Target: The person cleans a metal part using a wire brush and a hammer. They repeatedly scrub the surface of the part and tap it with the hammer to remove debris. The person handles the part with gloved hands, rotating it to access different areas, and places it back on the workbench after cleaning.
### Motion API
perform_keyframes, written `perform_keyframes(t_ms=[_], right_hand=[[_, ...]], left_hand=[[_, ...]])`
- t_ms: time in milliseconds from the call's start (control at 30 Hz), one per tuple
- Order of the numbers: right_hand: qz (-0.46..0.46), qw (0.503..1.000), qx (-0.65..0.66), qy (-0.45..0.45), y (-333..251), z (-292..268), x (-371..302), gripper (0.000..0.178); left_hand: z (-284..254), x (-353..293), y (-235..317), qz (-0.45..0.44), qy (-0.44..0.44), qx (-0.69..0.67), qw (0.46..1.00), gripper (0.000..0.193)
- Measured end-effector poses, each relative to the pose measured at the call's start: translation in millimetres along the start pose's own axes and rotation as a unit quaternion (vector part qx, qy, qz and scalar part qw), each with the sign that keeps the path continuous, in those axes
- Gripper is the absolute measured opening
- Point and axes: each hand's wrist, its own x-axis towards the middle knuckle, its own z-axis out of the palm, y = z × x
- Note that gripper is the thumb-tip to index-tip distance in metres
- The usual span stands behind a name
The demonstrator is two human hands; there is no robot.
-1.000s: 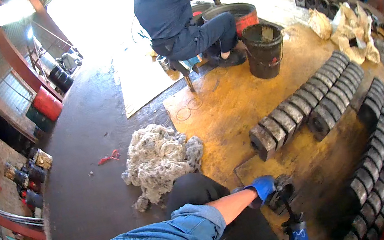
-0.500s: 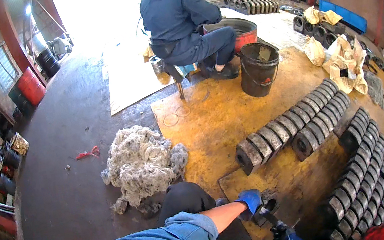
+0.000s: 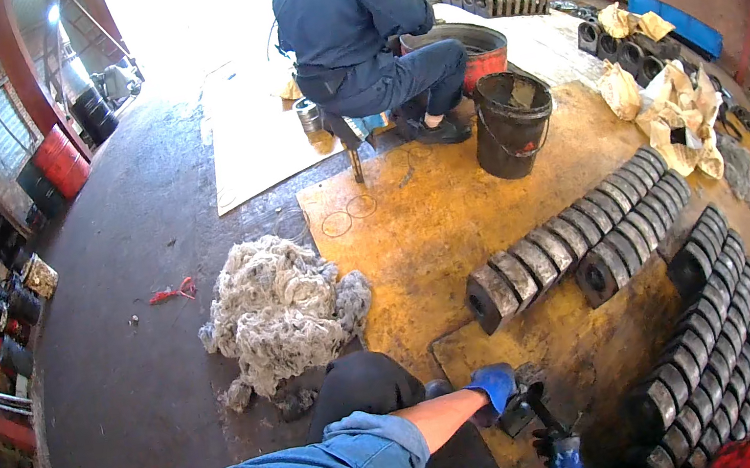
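Note:
My left hand [image 3: 494, 387], in a blue glove, is closed at the near edge of a dark metal block [image 3: 519, 419] on the stained yellow sheet; its fingertips are partly hidden. To the right, my right hand [image 3: 561, 463], in a blue glove with blackened fingers, is closed around a dark, narrow hand tool [image 3: 545, 411]. The tool points up and away beside the block; its exact kind is too dark to tell. Greasy dark residue [image 3: 530, 375] lies just beyond the block.
Rows of ring-bored metal blocks [image 3: 563, 242] stand ahead, with more stacked rows [image 3: 701, 343] at the right. A heap of grey fibre waste [image 3: 279, 314] lies left of my knee. Further off are a black bucket [image 3: 513, 136] and a seated person [image 3: 359, 48] at a red tub [image 3: 486, 67].
My right hand has shifted slightly up, and the tool has swung from slanting left over the block to standing steeper at its right. The camera view has shifted slightly.

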Motion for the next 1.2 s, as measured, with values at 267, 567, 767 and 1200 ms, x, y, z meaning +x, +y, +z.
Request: perform_keyframes(t_ms=[267,567,767,1200], right_hand=[[0.004,0.970,0.171,-0.174,-0.6,-17.5,27.6,0.056],[0.002,0.991,0.008,-0.137,-40.9,-7.8,-18.0,0.049],[0.004,0.989,-0.057,-0.136,-50.1,-0.5,-43.6,0.045],[0.095,0.956,0.250,-0.124,10.4,-37.5,-40.6,0.022]], left_hand=[[2.1,8.0,-4.0,-0.007,-0.014,-0.023,1.000,0.032],[-11.9,1.8,4.9,0.005,-0.016,0.005,1.000,0.033],[-9.6,-4.8,15.1,-0.020,-0.022,0.015,0.999,0.029],[8.5,3.7,19.0,-0.007,0.034,0.004,0.999,0.029]])
